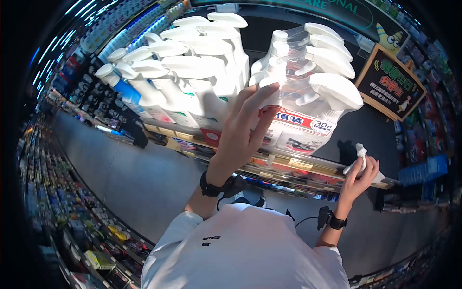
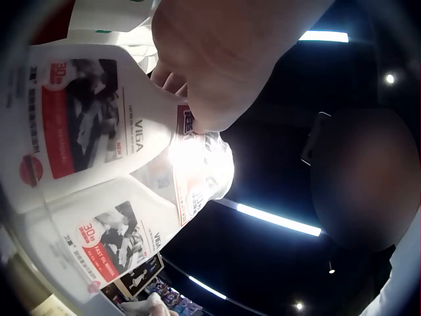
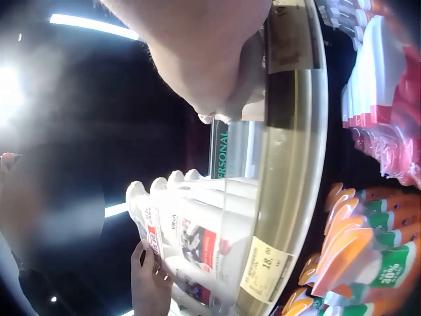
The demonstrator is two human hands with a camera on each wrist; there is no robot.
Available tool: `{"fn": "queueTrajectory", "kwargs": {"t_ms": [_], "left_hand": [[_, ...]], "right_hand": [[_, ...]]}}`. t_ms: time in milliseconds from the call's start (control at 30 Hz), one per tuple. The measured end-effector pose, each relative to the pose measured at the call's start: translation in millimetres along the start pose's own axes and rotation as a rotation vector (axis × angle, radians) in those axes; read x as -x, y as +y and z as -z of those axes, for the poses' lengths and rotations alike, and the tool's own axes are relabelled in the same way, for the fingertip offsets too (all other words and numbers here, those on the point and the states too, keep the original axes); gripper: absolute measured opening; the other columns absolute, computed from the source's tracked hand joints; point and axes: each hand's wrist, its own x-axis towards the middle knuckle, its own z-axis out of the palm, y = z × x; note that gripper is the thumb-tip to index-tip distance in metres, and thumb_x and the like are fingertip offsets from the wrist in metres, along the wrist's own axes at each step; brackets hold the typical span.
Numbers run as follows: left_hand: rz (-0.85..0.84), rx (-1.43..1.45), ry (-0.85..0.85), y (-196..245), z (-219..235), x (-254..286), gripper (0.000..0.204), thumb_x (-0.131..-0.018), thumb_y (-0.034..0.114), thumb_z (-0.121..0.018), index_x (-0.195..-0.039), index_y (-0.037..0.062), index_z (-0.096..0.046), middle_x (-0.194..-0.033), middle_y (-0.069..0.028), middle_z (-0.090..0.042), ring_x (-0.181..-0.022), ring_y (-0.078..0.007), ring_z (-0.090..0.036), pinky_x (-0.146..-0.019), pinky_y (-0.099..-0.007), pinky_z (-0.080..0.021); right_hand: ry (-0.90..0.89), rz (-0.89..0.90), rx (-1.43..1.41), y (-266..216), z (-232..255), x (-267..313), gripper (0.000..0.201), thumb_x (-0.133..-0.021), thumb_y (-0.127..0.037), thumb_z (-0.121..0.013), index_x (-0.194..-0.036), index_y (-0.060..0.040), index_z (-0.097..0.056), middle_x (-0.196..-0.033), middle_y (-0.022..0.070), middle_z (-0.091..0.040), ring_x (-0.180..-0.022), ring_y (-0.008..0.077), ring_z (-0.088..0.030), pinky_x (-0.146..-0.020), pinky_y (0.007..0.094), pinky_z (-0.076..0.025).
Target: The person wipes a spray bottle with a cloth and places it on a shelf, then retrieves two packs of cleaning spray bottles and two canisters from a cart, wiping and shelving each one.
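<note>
My left hand [image 1: 243, 127] is at the neck of the near left bottle in a shrink-wrapped twin pack of white spray bottles [image 1: 308, 137]. Its fingers reach over the bottle top and its thumb lies by the red label band. In the left wrist view, fingers pass behind the neck of a spray bottle [image 2: 99, 125]. Far to the right, my right hand [image 1: 361, 176] grips a crumpled white cloth [image 1: 361, 151] at the front edge of the shelf [image 1: 332, 168]. The right wrist view hides most of that cloth behind the hand [image 3: 197, 59].
Rows of white spray bottles [image 1: 192, 62] stand left of the pack, with more twin packs behind it. A small chalkboard sign [image 1: 392, 84] stands at the back right. Orange-topped packs [image 3: 348, 250] fill a lower shelf. A price tag [image 3: 264, 270] sits on the shelf edge.
</note>
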Motion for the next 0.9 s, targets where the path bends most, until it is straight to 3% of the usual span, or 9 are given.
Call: {"fn": "queueTrajectory", "kwargs": {"t_ms": [100, 200, 367, 533, 600, 667, 800, 833, 900], "left_hand": [[0.013, -0.151, 0.042, 12.2, -5.2, 7.8, 0.076, -0.095, 0.002, -0.071, -0.160, 0.0005, -0.031, -0.148, -0.0223, -0.053, -0.127, -0.0346, -0.061, -0.107, -0.0438, -0.049], [0.133, -0.173, 0.072, 24.1, 4.7, 21.6, 0.076, -0.095, 0.001, -0.071, -0.160, 0.0002, -0.032, -0.148, -0.0220, -0.052, -0.129, -0.0352, -0.059, -0.105, -0.0432, -0.051], [0.283, -0.243, 0.028, 50.9, 33.6, 45.2, 0.057, -0.093, -0.007, -0.069, -0.147, -0.0010, -0.051, -0.114, -0.0134, -0.075, -0.095, -0.0179, -0.074, -0.083, -0.0315, -0.061], [0.326, -0.189, -0.062, 60.8, 56.4, 69.0, 0.039, -0.093, -0.008, -0.068, -0.131, 0.0009, -0.067, -0.104, -0.0121, -0.077, -0.091, -0.0196, -0.075, -0.081, -0.0311, -0.059], [0.348, -0.198, -0.076, 61.0, 71.8, 77.9, 0.039, -0.092, -0.008, -0.068, -0.130, 0.0015, -0.069, -0.101, -0.0120, -0.078, -0.091, -0.0205, -0.076, -0.083, -0.0317, -0.059], [0.310, -0.256, -0.099, 55.5, 92.9, 92.4, 0.039, -0.092, -0.008, -0.069, -0.130, 0.0017, -0.069, -0.100, -0.0120, -0.077, -0.089, -0.0214, -0.076, -0.080, -0.0322, -0.059], [0.382, -0.171, -0.242, 58.6, 147.0, 122.0, 0.044, -0.090, 0.008, -0.079, -0.133, 0.0083, -0.069, -0.105, -0.0110, -0.075, -0.090, -0.0276, -0.074, -0.080, -0.0371, -0.060], [0.312, -0.213, -0.314, 55.2, 160.2, 133.1, 0.059, -0.090, 0.024, -0.082, -0.144, 0.0118, -0.061, -0.112, -0.0114, -0.074, -0.095, -0.0317, -0.074, -0.083, -0.0393, -0.060], [0.333, -0.195, -0.405, 60.0, 187.8, 153.8, 0.071, -0.089, 0.031, -0.082, -0.152, 0.0132, -0.052, -0.115, -0.0120, -0.073, -0.098, -0.0353, -0.073, -0.084, -0.0415, -0.060]], "right_hand": [[-0.075, 0.070, 0.122, 6.3, -6.1, 2.0, 0.016, -0.103, -0.013, -0.061, -0.109, -0.0019, -0.070, -0.110, 0.0126, -0.067, -0.108, 0.0330, -0.062, -0.115, 0.0539, -0.039], [-0.142, 0.103, 0.180, 1.6, -4.5, -1.5, 0.019, -0.104, -0.018, -0.058, -0.111, -0.0052, -0.071, -0.111, 0.0093, -0.070, -0.110, 0.0326, -0.063, -0.113, 0.0507, -0.040], [-0.262, 0.113, 0.176, 0.1, 5.0, -5.5, 0.016, -0.102, -0.016, -0.061, -0.100, -0.0029, -0.071, -0.100, 0.0102, -0.066, -0.102, 0.0326, -0.061, -0.107, 0.0469, -0.041], [-0.305, 0.069, 0.042, 20.4, 7.8, 3.2, 0.017, -0.102, -0.011, -0.063, -0.092, 0.0033, -0.064, -0.087, 0.0140, -0.057, -0.088, 0.0330, -0.056, -0.094, 0.0422, -0.044], [-0.051, -0.083, -0.222, 32.7, 5.0, 23.6, 0.018, -0.107, -0.010, -0.058, -0.100, 0.0061, -0.064, -0.092, 0.0130, -0.065, -0.091, 0.0249, -0.062, -0.087, 0.0396, -0.049], [0.265, -0.364, -0.422, 29.0, 3.0, 42.1, 0.024, -0.109, -0.010, -0.052, -0.106, 0.0122, -0.061, -0.111, 0.0149, -0.067, -0.098, 0.0237, -0.062, -0.095, 0.0370, -0.049], [-0.084, -0.137, -0.639, -63.3, 5.4, 58.9, 0.035, -0.110, -0.016, -0.042, -0.100, 0.0113, -0.062, -0.104, 0.0159, -0.066, -0.098, 0.0257, -0.061, -0.094, 0.0420, -0.049], [-0.190, -0.069, -0.648, -82.6, -11.8, 75.8, 0.036, -0.109, -0.018, -0.043, -0.093, 0.0086, -0.061, -0.100, 0.0150, -0.065, -0.097, 0.0264, -0.060, -0.094, 0.0421, -0.048], [-0.553, -0.090, -0.916, -192.8, -28.5, 89.7, 0.046, -0.106, -0.033, -0.045, -0.085, 0.0051, -0.058, -0.093, 0.0137, -0.061, -0.090, 0.0248, -0.058, -0.089, 0.0392, -0.046]]}}
